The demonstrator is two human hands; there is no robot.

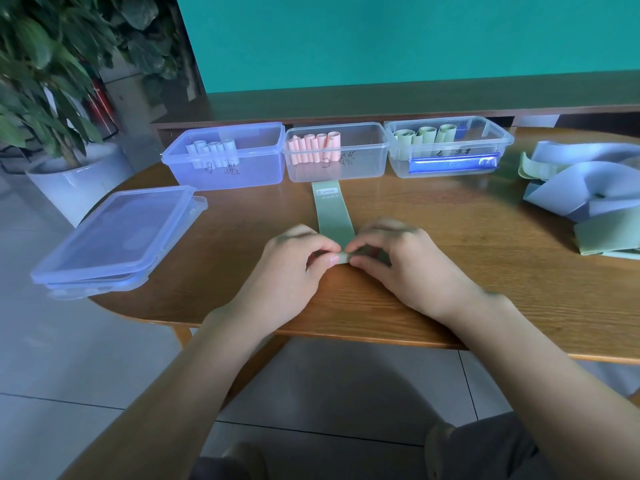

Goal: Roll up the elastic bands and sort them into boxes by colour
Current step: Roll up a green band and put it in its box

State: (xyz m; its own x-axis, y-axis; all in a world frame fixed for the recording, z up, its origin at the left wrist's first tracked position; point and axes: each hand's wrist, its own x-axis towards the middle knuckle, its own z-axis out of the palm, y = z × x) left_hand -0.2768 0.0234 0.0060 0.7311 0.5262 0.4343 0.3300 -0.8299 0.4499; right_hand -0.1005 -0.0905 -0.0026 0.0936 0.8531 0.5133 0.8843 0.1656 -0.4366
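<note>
A green band point(334, 216) lies flat on the bench point(450, 244), stretching from the pink-roll box point(335, 152) back to the person. Its near end is a small roll pinched between the left hand point(298, 261) and the right hand point(398, 259), fingertips meeting over it.

Three boxes point(335, 152) stand in a row at the far side of the surface point(450, 271), lids point(117, 237) near left, loose bands point(585, 199) right.

3 clear boxes point(335, 157), 4 pink rolls point(313, 148), 3 green rolls point(424, 136), 2 stacked lids point(114, 237)
</note>
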